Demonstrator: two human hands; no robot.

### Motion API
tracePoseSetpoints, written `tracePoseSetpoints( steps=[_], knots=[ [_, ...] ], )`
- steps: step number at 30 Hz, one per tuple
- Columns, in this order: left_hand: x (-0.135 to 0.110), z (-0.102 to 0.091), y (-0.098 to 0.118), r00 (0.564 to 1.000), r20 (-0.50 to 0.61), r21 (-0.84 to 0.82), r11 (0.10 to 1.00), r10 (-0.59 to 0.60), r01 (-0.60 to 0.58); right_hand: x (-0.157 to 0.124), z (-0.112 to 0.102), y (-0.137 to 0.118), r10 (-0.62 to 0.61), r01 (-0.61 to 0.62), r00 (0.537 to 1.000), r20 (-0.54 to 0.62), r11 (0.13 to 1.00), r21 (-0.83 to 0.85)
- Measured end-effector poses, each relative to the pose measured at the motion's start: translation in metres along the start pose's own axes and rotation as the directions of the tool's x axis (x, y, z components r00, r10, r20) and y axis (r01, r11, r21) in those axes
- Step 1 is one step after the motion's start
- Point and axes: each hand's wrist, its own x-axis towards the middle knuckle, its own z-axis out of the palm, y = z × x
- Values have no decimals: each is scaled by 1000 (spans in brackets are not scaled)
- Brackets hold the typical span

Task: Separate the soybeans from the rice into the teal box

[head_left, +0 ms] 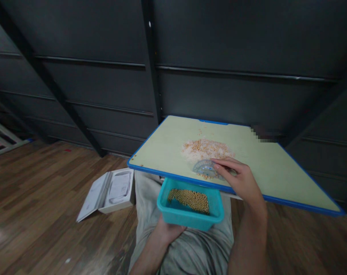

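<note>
While the left hand (170, 231) supports the turquoise tub (187, 219) from below, its fingers are largely hidden, so how far they close cannot be told. Soybeans (192, 200) partly cover the tub's bottom. Near the desk's (276, 172) front edge, the right hand (242, 177) pinches a clear protractor (202, 167) between thumb and fingers, just beside some loose beans (206, 177). Beyond lies a mixed heap (204, 147) of rice and soybeans; sorting looks only partway along, with many beans left among the grains.

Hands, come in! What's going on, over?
Right hand: pinching clear protractor. Left hand: under turquoise tub, beans inside. Loose beans at protractor's near edge; mixed pile just beyond.
</note>
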Motion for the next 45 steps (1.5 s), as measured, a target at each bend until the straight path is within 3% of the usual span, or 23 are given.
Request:
tracePoseSetpoints(
  steps=[9, 15, 45],
  knots=[
    [4, -6, -3, 1000, 20, -22, 1000, 21, -21, -1, 1, -2, 0, -1, 1000, 12, 1000, 8],
    [3, -3, -2, 999, -14, 55, 998, 30, -29, 0, 0, -4, 2, -3, 1000, 31, 1000, 27],
    [3, -2, -2, 999, 27, -8, 999, 32, -32, 0, -2, -7, 39, -40, 995, 90, 999, 10]
  ],
)
